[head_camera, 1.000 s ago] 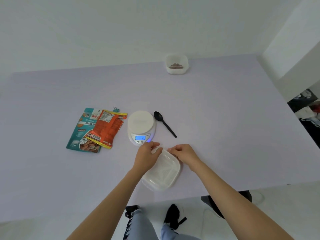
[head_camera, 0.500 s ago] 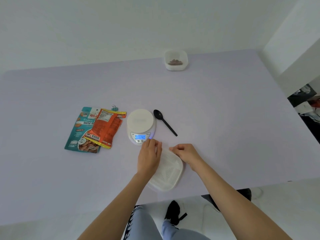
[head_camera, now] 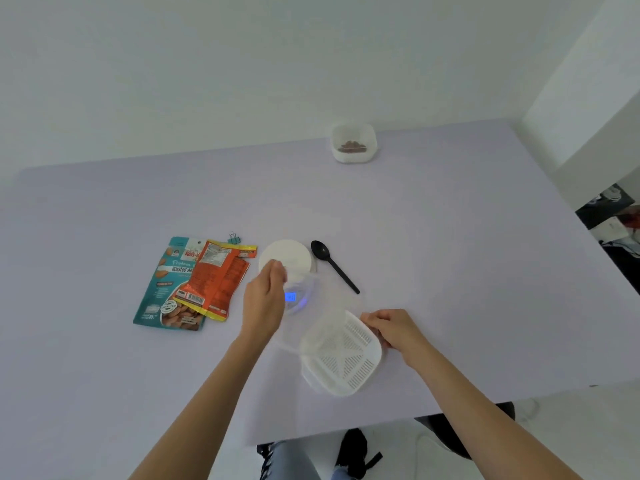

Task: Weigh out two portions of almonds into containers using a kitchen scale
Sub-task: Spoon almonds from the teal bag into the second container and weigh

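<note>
Now | left hand (head_camera: 265, 301) pinches blurred clear lid (head_camera: 311, 317) | right hand (head_camera: 393, 329) grips slotted tray (head_camera: 343, 358) | scale (head_camera: 287, 259) readout unreadable

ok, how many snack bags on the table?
2. The teal almond bag lies left of the scale; the orange bag overlaps its right edge. Nothing suggests another hidden.

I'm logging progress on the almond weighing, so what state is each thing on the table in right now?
scale: on, display lit, reading unreadable.
far container: open, a few almonds inside.
clear plastic part: blurred, held above the scale's front by the left hand.
slotted insert: empty, edge gripped by the right hand.
spoon: lying empty beside the scale.
almond bag: flat, under the orange pouch.
</note>
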